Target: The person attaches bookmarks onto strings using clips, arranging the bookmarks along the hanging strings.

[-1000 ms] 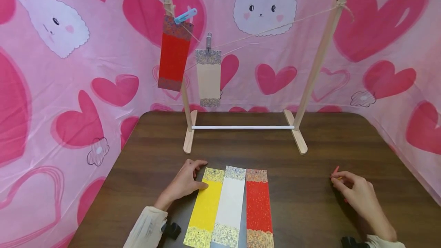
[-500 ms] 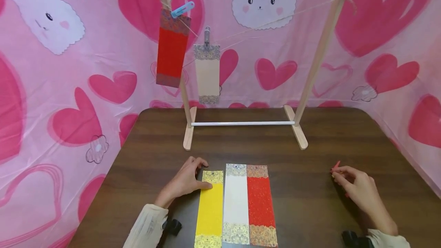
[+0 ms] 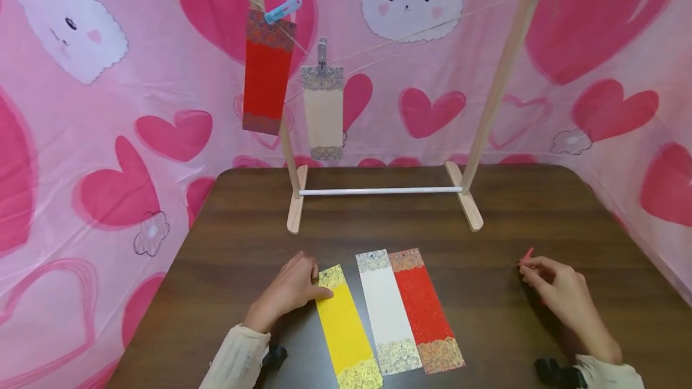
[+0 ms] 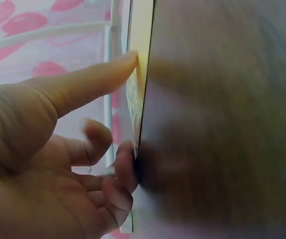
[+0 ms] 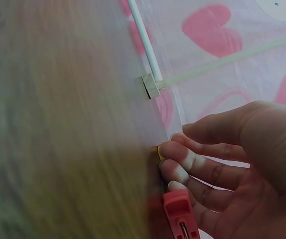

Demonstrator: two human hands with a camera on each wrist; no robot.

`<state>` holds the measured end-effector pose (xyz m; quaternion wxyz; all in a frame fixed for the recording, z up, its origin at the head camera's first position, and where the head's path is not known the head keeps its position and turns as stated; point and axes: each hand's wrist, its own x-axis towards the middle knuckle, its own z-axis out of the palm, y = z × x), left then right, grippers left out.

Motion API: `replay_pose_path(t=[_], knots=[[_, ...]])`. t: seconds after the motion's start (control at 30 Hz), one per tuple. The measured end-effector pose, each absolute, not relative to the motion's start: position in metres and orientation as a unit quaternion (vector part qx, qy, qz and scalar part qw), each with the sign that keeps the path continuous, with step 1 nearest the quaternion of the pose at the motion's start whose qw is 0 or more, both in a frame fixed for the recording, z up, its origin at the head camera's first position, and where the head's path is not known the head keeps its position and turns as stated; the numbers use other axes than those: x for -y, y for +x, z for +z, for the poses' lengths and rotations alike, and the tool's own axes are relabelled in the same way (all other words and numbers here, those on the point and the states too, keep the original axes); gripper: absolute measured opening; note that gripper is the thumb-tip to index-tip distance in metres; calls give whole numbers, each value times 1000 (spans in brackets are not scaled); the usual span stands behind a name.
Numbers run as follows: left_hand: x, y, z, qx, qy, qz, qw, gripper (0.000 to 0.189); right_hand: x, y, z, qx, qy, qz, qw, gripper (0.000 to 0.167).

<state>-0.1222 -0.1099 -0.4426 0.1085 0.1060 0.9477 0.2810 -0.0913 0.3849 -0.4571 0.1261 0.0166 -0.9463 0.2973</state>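
Observation:
In the head view my left hand grips the top left of the yellow card, thumb on its face and curled fingers at its upper edge. The left wrist view shows the yellow card edge-on beneath the thumb. To its right, a white card and a red card lie slanted side by side. My right hand rests on the table at the right, its fingertips touching small clips. One red clip pokes out past them; the right wrist view shows a red clip below the fingers.
Behind the cards stands a wooden frame with a white crossbar and strung cords. A red card hangs from a blue clip, and a cream card from a grey clip. A heart-patterned cloth hangs behind.
The yellow card has swung round, its near end moving right under my left hand. A gap has opened beside the white card. White and red cards have turned the same way. Right hand stays put.

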Motion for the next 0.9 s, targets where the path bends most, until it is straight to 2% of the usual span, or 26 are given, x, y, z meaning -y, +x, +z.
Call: replay_pose_path(t=[0.1,0.23,0.3,0.53,0.73,0.9], knots=[[102,-119,-439,-951,100,276,98,54,-387,-91,-455,949,21,285,134,14],[92,-108,-434,-968,86,215,97,93,-387,-91,-455,949,22,283,136,13],[87,-103,-432,-972,78,192,107,102,-386,-91,-456,949,19,286,134,14],[88,-102,-431,-967,74,205,135,83,-385,-93,-459,948,17,292,128,16],[106,-112,-430,-928,60,333,157,57,-385,-87,-455,935,13,335,120,15],[127,-123,-436,-875,91,442,177,45,-394,-75,-450,932,9,356,75,18]])
